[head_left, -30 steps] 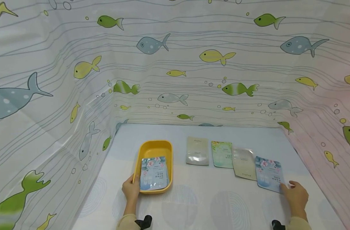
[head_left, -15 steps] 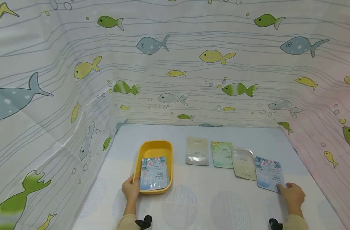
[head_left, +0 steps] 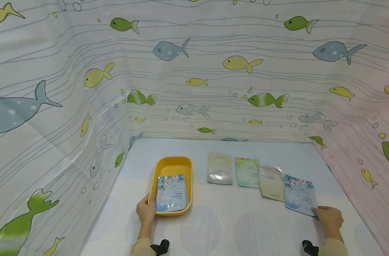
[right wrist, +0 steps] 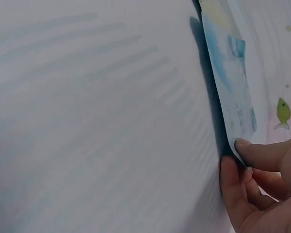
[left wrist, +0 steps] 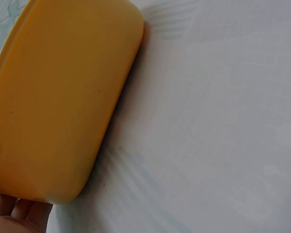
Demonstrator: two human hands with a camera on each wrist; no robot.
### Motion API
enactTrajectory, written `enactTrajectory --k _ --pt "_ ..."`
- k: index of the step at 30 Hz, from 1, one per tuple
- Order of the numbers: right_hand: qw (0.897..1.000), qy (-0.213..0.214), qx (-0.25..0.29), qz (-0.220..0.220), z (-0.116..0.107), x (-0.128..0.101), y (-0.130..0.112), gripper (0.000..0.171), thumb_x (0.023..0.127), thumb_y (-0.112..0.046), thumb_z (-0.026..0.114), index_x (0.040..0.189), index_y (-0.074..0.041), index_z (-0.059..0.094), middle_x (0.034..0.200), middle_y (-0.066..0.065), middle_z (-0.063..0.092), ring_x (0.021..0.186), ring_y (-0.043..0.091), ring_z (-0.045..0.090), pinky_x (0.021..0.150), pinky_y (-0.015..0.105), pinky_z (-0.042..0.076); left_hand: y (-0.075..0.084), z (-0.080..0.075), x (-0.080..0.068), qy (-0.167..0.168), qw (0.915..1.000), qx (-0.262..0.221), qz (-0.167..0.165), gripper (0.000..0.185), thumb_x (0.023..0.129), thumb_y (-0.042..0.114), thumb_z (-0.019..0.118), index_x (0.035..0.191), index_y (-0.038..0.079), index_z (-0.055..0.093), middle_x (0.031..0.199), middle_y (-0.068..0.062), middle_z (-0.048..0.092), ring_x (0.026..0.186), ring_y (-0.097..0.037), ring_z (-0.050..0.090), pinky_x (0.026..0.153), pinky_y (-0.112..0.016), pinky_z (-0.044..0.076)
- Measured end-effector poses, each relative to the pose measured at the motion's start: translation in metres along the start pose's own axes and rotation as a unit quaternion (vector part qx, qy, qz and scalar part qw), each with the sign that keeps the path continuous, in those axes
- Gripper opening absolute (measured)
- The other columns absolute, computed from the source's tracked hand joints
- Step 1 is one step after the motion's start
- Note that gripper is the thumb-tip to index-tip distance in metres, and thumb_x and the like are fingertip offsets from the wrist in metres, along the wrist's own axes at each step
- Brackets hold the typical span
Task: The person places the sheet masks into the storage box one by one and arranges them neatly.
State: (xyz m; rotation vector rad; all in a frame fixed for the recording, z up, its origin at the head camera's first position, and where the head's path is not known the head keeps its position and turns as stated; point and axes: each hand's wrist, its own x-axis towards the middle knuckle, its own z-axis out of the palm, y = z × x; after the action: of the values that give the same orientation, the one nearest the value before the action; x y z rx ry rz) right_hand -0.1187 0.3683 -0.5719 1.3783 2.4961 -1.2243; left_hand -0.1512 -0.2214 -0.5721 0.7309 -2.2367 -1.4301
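My left hand [head_left: 146, 211] grips the left rim of a yellow plastic tub [head_left: 178, 164], its thumb at the edge. The left wrist view shows fingers [left wrist: 22, 208] bent against the tub's outer wall [left wrist: 63, 97]. Inside the tub lies a small stack of flat blue floral sachets [head_left: 171, 193]. On the right, my right hand [head_left: 329, 217] pinches the lower right corner of another blue floral sachet [head_left: 299, 193]. In the right wrist view its thumb is on top of the sachet [right wrist: 230, 92] and fingers are underneath, with the near edge raised slightly off the table.
A beige foil sachet [head_left: 220, 168], a green floral sachet [head_left: 247, 172] and a second beige sachet [head_left: 271, 182] lie in a row left of the held one. The white table [head_left: 226, 227] has fish-print curtain [head_left: 213, 71] behind it and along both sides.
My right hand first reached over the blue floral sachet's corner, then drew back right and now pinches that corner, the sachet tilting slightly. My left hand and the tub stay put.
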Motion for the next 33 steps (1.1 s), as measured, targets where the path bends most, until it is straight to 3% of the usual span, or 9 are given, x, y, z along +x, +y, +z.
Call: enactTrajectory --k 3,6,8,13,16,19,23,29,33 --pt "0.999 -0.016 0.034 0.014 -0.003 0.004 0.002 0.045 0.086 -0.010 0.059 0.121 0.017 0.048 0.103 0.033 0.057 0.103 0.040 0.050 0.095 0.046 0.039 0.000 0.000 0.001 0.000 1.0000 0.001 0.002 0.028 0.089 0.003 0.057 0.112 -0.013 0.061 0.110 -0.032 0.060 0.107 -0.046 0.057 0.089 -0.054 0.046" --pt "0.994 -0.040 0.098 0.026 -0.007 0.008 0.005 0.048 0.085 -0.003 0.060 0.124 0.019 0.043 0.070 0.024 0.059 0.063 0.021 0.063 0.065 0.030 0.054 0.001 0.000 0.001 -0.004 1.0000 0.000 0.001 0.028 0.089 0.003 0.057 0.112 -0.013 0.061 0.111 -0.032 0.060 0.107 -0.046 0.057 0.090 -0.054 0.046" --pt "0.987 -0.062 0.142 0.039 -0.009 0.012 0.008 0.052 0.084 0.002 0.060 0.128 0.019 0.039 0.069 0.022 0.059 0.048 0.015 0.060 0.050 0.026 0.053 0.001 0.000 0.000 -0.008 1.0000 0.000 0.000 0.029 0.089 0.003 0.057 0.113 -0.013 0.061 0.112 -0.032 0.060 0.108 -0.046 0.056 0.090 -0.053 0.046" --pt "0.967 -0.113 0.215 0.080 -0.012 0.019 0.016 0.065 0.083 0.008 0.060 0.140 0.014 0.027 0.127 0.042 0.038 0.054 0.015 0.061 0.061 0.031 0.057 0.001 0.000 0.000 -0.010 1.0000 -0.001 0.000 0.029 0.089 0.003 0.056 0.113 -0.013 0.061 0.112 -0.032 0.060 0.107 -0.046 0.056 0.090 -0.053 0.046" --pt "0.955 -0.131 0.247 0.098 -0.015 0.021 0.021 0.071 0.081 0.011 0.061 0.141 0.013 0.023 0.138 0.041 0.027 0.058 0.016 0.061 0.068 0.035 0.057 0.000 0.000 0.000 -0.006 1.0000 -0.001 0.001 0.029 0.089 0.003 0.057 0.112 -0.013 0.061 0.111 -0.032 0.060 0.107 -0.045 0.057 0.090 -0.053 0.046" --pt "0.945 -0.146 0.274 0.104 -0.020 0.021 0.025 0.069 0.082 0.013 0.059 0.141 0.014 0.023 0.113 0.042 0.047 0.061 0.017 0.063 0.073 0.037 0.057 0.000 0.001 0.000 -0.004 1.0000 -0.003 -0.001 0.028 0.088 0.002 0.057 0.112 -0.013 0.062 0.110 -0.032 0.060 0.106 -0.046 0.057 0.089 -0.054 0.046" --pt "0.927 -0.160 0.319 0.113 -0.026 0.017 0.029 0.061 0.085 0.011 0.058 0.139 0.013 0.029 0.073 0.007 0.058 0.065 0.017 0.065 0.079 0.039 0.056 0.000 0.001 0.000 -0.001 1.0000 -0.001 -0.001 0.028 0.088 0.003 0.057 0.111 -0.013 0.062 0.110 -0.032 0.060 0.106 -0.046 0.057 0.089 -0.054 0.046" --pt "0.920 -0.168 0.338 0.105 -0.030 0.009 0.030 0.065 0.086 0.008 0.059 0.141 0.011 0.026 0.066 -0.006 0.057 0.067 0.015 0.066 0.079 0.036 0.055 0.001 0.000 0.000 -0.006 1.0000 -0.002 -0.006 0.029 0.089 0.003 0.056 0.113 -0.013 0.060 0.112 -0.032 0.059 0.109 -0.046 0.055 0.091 -0.054 0.045" --pt "0.917 -0.179 0.350 0.067 -0.033 0.005 0.030 0.033 0.083 0.011 0.061 0.115 0.009 0.058 0.069 -0.005 0.059 0.068 0.015 0.067 0.077 0.035 0.056 0.001 -0.001 0.000 -0.012 0.9998 -0.003 -0.014 0.030 0.090 0.004 0.056 0.114 -0.013 0.060 0.114 -0.032 0.058 0.110 -0.046 0.055 0.092 -0.053 0.045"
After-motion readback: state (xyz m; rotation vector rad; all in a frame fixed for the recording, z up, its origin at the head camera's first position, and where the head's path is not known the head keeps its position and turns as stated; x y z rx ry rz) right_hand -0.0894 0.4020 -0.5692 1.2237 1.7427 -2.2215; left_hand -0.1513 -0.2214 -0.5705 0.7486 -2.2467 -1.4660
